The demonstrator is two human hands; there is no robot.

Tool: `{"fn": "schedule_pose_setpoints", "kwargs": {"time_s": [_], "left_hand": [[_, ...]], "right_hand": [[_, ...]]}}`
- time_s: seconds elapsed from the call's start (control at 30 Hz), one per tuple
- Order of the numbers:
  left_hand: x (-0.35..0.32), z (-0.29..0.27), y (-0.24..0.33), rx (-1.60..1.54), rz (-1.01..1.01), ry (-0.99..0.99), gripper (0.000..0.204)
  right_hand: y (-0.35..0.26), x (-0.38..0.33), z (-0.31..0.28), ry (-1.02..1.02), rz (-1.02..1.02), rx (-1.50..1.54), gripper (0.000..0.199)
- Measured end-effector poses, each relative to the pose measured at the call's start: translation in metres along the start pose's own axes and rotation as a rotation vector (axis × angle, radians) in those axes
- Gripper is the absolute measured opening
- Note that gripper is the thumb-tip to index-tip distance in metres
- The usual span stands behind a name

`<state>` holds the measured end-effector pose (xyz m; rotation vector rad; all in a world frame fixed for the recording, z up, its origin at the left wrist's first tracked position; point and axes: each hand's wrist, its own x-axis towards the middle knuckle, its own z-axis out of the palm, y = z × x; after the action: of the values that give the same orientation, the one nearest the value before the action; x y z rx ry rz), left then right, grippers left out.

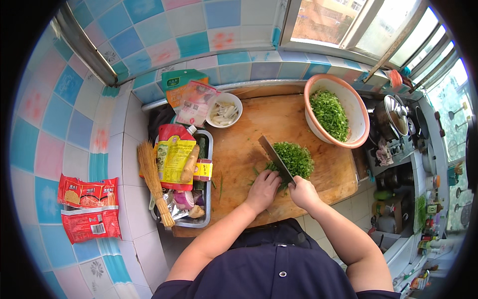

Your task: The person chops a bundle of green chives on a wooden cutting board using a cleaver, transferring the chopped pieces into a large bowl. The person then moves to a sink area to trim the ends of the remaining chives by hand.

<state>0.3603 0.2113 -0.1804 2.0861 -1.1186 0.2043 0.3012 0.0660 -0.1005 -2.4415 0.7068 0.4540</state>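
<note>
My right hand (303, 193) is closed round the handle of a cleaver (275, 157), whose blade stands on edge on the wooden cutting board (239, 149). A heap of chopped green herbs (295, 158) lies against the blade's right side. My left hand (264, 190) is on the board to the left of the blade, fingers bent and pressed together over some green stalks. Most of what lies beneath those fingers is hidden. A few loose green bits (220, 185) are scattered on the board further left.
A large orange-rimmed bowl (309, 112) of chopped greens stands at the board's far right. A small white bowl (238, 99) with pale slices sits far left. Left are a metal tray (207, 209) of vegetables and packets, a straw brush (153, 179) and red packets (90, 224). A stove pot (391, 117) is right.
</note>
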Motion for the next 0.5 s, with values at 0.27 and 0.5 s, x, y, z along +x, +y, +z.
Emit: {"fn": "schedule_pose_setpoints", "kwargs": {"time_s": [0.27,0.5], "left_hand": [[0.003,-0.026,0.013,0.087,0.015,-0.042,0.031],[0.0,-0.007,0.0,0.043,0.056,-0.015,0.027]], "right_hand": [[-0.003,-0.021,-0.049,-0.036,-0.035,0.031,0.03],[0.003,-0.04,-0.052,-0.116,-0.007,-0.091,0.03]]}}
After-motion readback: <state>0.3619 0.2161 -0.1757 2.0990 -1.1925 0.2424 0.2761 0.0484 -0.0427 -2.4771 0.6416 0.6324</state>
